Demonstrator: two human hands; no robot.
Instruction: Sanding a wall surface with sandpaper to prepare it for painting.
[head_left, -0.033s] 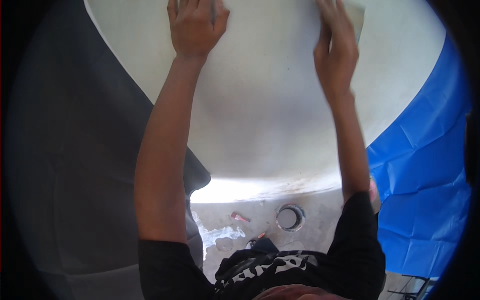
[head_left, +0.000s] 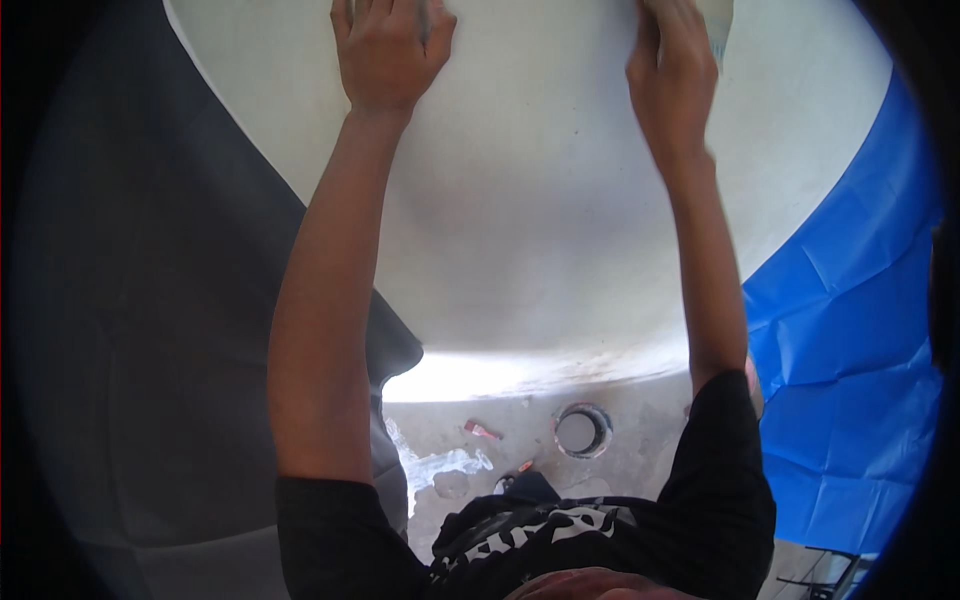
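Observation:
A large, smooth off-white panel [head_left: 530, 230] with a curved rim spreads out in front of me. My left hand [head_left: 390, 55] rests on its far left part, fingers apart and thumb out to the side; the fingertips are cut off by the top of the picture. Farther right, my right hand [head_left: 675, 75] presses on the panel with its fingers close together, a little blurred. Under and beside it shows a thin, pale greenish sheet of sandpaper [head_left: 718, 30] with faint print at its edge. The right fingertips are out of the picture.
Dark grey sheeting [head_left: 170, 330] hangs along the left, and a blue tarp [head_left: 850, 350] along the right. Below the panel's near edge, a round can [head_left: 577, 433] of grey stuff and a red-handled paintbrush [head_left: 483, 430] sit on the stained concrete floor [head_left: 520, 415].
My right hand has slid a little farther away over the panel with the sandpaper, its forearm shifting slightly right. My left hand has hardly moved.

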